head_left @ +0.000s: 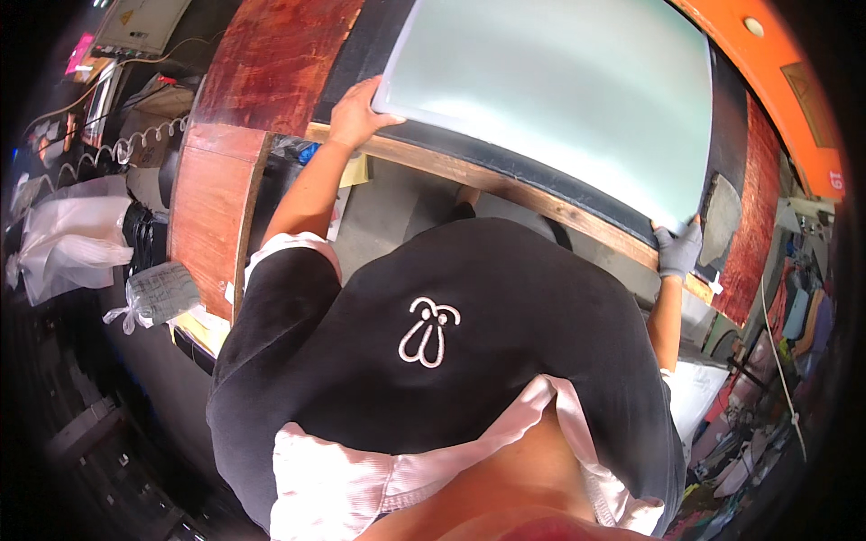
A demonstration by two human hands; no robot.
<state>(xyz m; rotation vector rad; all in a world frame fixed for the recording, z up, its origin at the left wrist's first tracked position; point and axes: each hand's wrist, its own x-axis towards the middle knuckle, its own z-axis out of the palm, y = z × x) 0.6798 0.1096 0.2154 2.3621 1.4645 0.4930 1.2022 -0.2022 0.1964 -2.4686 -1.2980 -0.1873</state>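
A pale, frosted translucent sheet (550,90), possibly several stacked, lies on the black top of a wooden workbench (505,187). My bare left hand (359,114) grips its near left corner, with the thumb along the near edge and the fingers at the left side. At the near right corner, my right hand (678,249) wears a grey glove with bare fingertips. Its fingers hold the sheet's edge there. A grey worn patch (722,221) shows on the bench beside the right hand.
Reddish wooden boards (271,68) flank the black surface. An orange machine beam (767,72) crosses the far right. To the left are a reddish-brown side panel (212,212), a plastic-wrapped bundle (162,293) and clear plastic bags (77,234). Colourful cloth pieces (798,307) pile up at the right.
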